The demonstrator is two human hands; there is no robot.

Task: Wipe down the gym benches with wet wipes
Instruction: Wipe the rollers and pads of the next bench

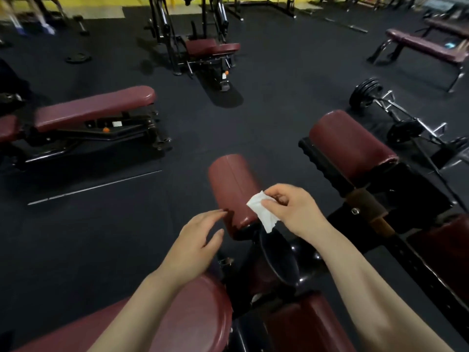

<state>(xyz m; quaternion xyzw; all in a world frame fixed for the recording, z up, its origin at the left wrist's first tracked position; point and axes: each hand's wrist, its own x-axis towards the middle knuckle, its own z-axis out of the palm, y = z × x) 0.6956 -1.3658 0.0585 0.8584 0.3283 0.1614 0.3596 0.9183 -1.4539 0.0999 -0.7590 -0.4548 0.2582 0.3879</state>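
Maroon seat pad point(198, 313) nearest, both forearms reaching over it. Left hand point(196, 240) hovers with fingers relaxed, holding nothing, fingertips near the roller pad point(234, 184); right hand point(294, 209) pinches a white wet wipe point(261, 210) against that roller's near end. Second roller pad point(350, 143) right, flat bench point(94, 107) farther left.

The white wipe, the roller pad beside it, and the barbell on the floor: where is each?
white wipe point(261, 212), head view, middle of the sheet.
roller pad point(232, 184), head view, its upper curved side.
barbell point(365, 94), head view, the black plates at its far end.
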